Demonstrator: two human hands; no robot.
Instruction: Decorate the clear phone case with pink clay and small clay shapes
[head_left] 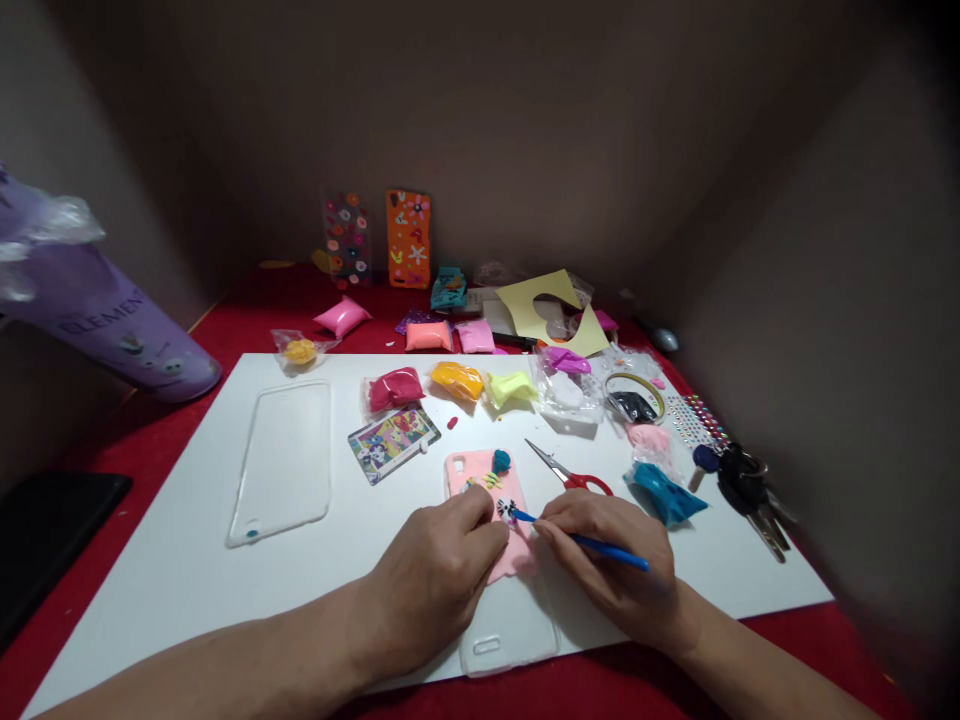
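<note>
A clear phone case (517,640) lies in front of me, its upper part covered in pink clay (517,550). A teal clay shape (501,461), a small yellow piece and a black-and-white clay figure (506,508) sit on the pink. My left hand (442,575) is closed at the case's left side, thumb and forefinger pressed close to the figure. With my right hand (611,555) I hold a slim blue modelling tool (615,552) like a pen; its tip meets the figure. Behind my right hand lie scissors (570,478) with red handles.
An empty clear case (285,460) and a picture card (394,443) lie left. Clay packets, including a red one (396,390), line the white board (180,560). Right are a blue packet (666,495), tape roll (637,380) and keys (754,500). An orange case (409,240) stands behind.
</note>
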